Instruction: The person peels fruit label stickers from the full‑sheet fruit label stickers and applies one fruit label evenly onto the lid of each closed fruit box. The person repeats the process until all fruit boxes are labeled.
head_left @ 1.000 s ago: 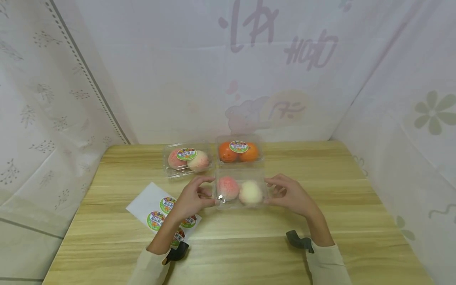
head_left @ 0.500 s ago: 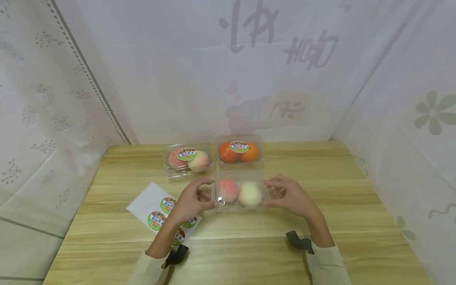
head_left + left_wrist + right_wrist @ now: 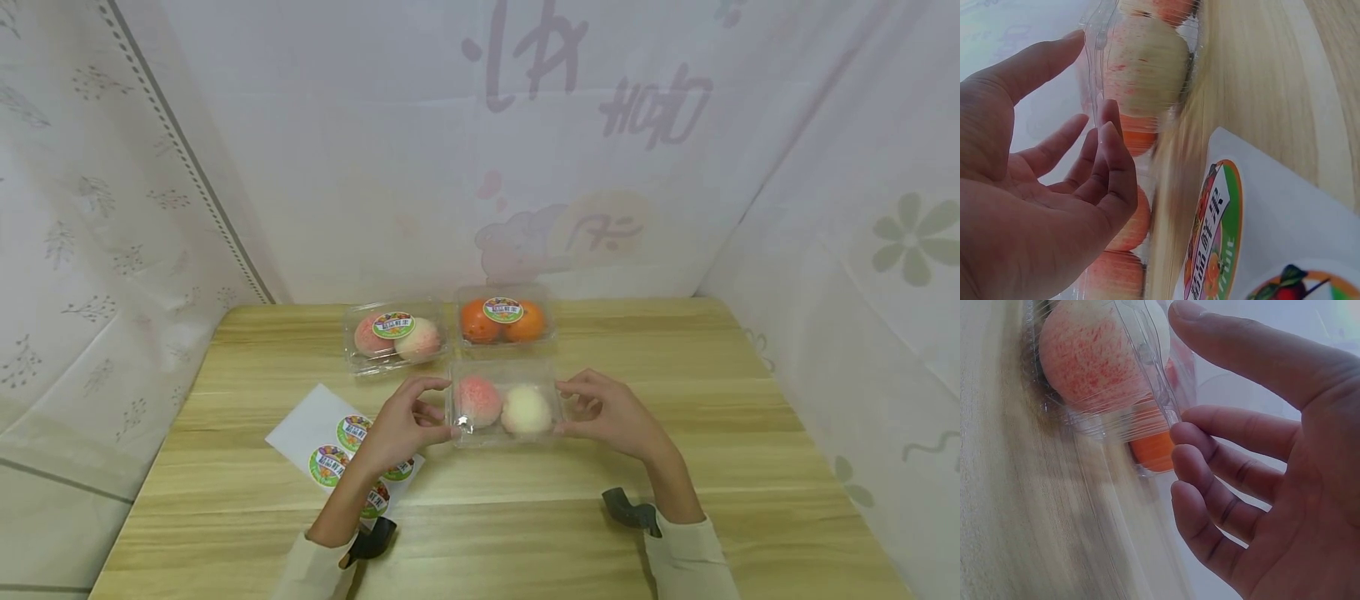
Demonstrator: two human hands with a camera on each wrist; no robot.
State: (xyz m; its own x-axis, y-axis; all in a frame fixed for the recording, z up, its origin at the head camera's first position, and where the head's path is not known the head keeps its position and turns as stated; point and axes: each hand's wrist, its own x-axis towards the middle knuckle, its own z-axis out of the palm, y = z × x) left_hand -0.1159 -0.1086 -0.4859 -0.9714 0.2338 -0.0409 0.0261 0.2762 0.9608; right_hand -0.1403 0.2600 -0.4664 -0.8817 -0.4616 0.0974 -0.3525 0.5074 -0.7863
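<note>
A clear plastic clamshell box stands at the middle of the table, holding a pink peach and a pale one. My left hand grips its left end by the rim, thumb nearer me and fingers behind. At the opposite end, my right hand holds the rim the same way. The left wrist view shows the thumb and fingertips at the lid edge. In the right wrist view, the right fingertips meet the rim. No label shows on this box's lid.
Behind are two labelled clear boxes, one with peaches, the other with orange fruits. A white sheet of round fruit stickers lies left, partly under my left forearm. Printed cloth hangs behind the table.
The box in my hands has shifted very slightly toward me. Both hands keep their hold at its ends, and the other boxes and sticker sheet stay put.
</note>
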